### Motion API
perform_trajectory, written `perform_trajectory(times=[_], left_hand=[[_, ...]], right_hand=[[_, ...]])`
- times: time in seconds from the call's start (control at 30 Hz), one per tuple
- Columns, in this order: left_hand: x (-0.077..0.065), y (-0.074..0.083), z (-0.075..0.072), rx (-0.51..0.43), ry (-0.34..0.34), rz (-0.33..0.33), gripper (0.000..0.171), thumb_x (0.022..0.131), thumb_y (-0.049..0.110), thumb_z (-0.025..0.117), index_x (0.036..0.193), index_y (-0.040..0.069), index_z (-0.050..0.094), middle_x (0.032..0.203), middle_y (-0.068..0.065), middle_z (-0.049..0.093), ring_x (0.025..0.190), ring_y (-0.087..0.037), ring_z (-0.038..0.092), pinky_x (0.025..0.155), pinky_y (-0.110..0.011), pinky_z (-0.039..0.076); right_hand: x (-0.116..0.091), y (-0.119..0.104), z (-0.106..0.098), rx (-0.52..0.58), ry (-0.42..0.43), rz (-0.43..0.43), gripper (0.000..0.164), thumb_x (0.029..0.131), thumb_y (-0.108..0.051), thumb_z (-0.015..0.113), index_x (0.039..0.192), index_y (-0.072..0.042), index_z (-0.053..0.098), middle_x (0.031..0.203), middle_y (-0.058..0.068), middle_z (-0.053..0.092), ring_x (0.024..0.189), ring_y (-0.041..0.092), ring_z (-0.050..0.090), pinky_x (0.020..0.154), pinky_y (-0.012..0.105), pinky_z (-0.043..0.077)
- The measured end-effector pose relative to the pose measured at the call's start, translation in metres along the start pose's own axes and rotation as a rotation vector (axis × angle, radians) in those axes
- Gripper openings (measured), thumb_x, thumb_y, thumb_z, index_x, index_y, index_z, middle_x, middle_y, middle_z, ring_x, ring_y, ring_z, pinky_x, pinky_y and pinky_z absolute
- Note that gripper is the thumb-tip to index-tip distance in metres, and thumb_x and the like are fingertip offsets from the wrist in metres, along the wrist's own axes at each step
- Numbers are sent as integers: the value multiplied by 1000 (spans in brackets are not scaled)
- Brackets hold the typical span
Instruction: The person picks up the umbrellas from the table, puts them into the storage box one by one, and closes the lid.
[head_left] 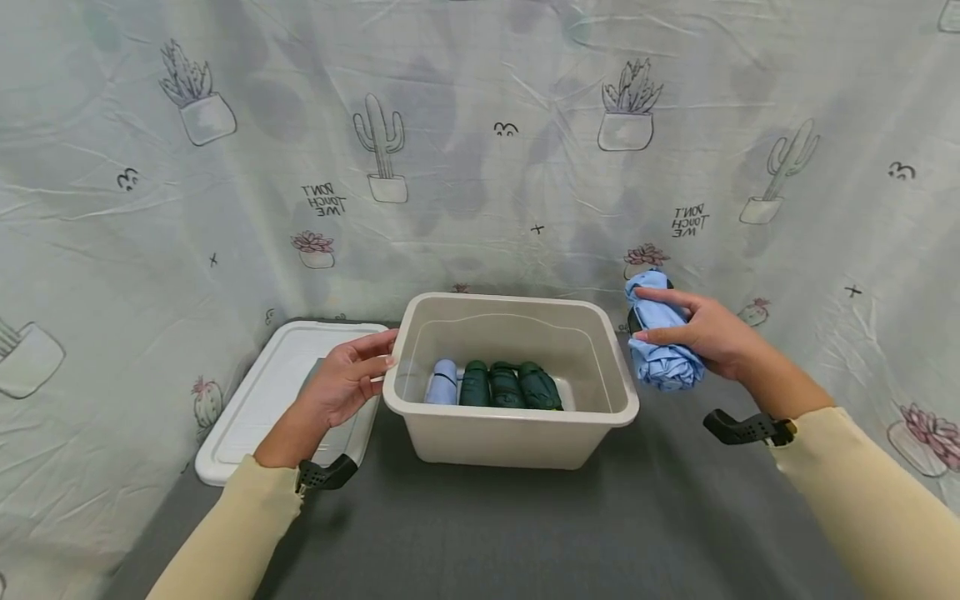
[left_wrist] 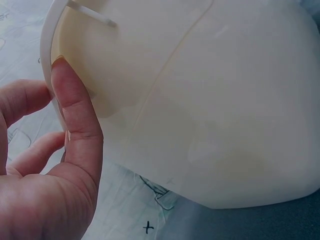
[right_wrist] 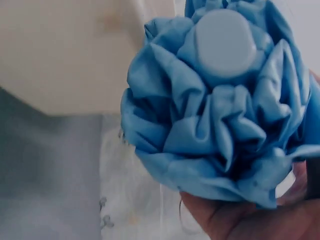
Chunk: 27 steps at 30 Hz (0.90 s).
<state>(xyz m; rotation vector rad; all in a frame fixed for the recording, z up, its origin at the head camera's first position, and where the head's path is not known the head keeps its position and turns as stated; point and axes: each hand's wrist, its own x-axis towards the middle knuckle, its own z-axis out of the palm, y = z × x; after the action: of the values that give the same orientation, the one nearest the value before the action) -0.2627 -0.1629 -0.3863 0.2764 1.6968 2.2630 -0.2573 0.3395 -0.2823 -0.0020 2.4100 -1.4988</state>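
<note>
My right hand (head_left: 716,333) grips a blue folded umbrella (head_left: 663,333), its loose fabric bunched, just off the right end of a beige plastic bin (head_left: 495,437). In the right wrist view, the umbrella's pale rounded end (right_wrist: 225,42) pokes out of ruffled cloth. At the bin's left end, my left hand (head_left: 345,375) pinches the rim, thumb on one side and fingers on the other; the left wrist view shows the rim (left_wrist: 47,45) between them. Inside the bin stand a light blue roll (head_left: 442,383) with a dark band and several dark green rolled bundles (head_left: 475,383), side by side.
Left of the bin lies a white lid (head_left: 258,400), partly behind my left hand, with a greyish flat patch on it. Dark grey cloth covers the table (head_left: 487,533). A cactus-print curtain (head_left: 480,167) hangs close behind the bin.
</note>
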Motion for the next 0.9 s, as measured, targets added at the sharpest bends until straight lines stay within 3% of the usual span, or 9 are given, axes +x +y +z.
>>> perform_trajectory(times=[0.17, 0.47, 0.67, 0.8, 0.9], left_hand=[[-1, 2, 0, -11, -7, -1, 64, 100, 1, 61, 157, -4, 33, 124, -7, 63, 99, -11, 73, 83, -32, 64], [-1, 1, 0, -8, -12, -3, 64, 100, 1, 62, 157, -4, 33, 126, -7, 63, 101, -11, 72, 85, -33, 63], [-1, 0, 0, -5, -15, -2, 63, 101, 1, 61, 157, -4, 34, 126, -7, 64, 101, -12, 72, 85, -33, 63], [-1, 0, 0, -4, -16, 1, 63, 100, 1, 62, 157, -4, 34, 126, -7, 64, 100, -12, 73, 83, -32, 64], [-1, 1, -1, -3, -14, 0, 63, 100, 2, 62, 157, -3, 35, 126, -7, 65, 100, -12, 73, 82, -32, 64]], right_hand=[[2, -18, 15, 46, -39, 33, 86, 90, -22, 80, 162, -27, 33, 171, 20, 0, 120, 31, 52, 87, 34, 62], [15, -34, 50, 115, -79, 47, 82, 91, -12, 78, 161, -24, 37, 169, 21, 4, 125, 37, 49, 89, 32, 60], [26, -41, 71, 62, -99, 108, 79, 87, -14, 83, 156, -24, 45, 169, 21, 10, 130, 41, 47, 100, 42, 57], [34, -46, 83, 15, -112, 141, 77, 85, -14, 85, 153, -22, 50, 169, 20, 12, 135, 40, 45, 112, 50, 48], [41, -47, 88, -17, -134, 147, 74, 85, -12, 84, 152, -18, 52, 170, 20, 12, 137, 37, 44, 116, 50, 44]])
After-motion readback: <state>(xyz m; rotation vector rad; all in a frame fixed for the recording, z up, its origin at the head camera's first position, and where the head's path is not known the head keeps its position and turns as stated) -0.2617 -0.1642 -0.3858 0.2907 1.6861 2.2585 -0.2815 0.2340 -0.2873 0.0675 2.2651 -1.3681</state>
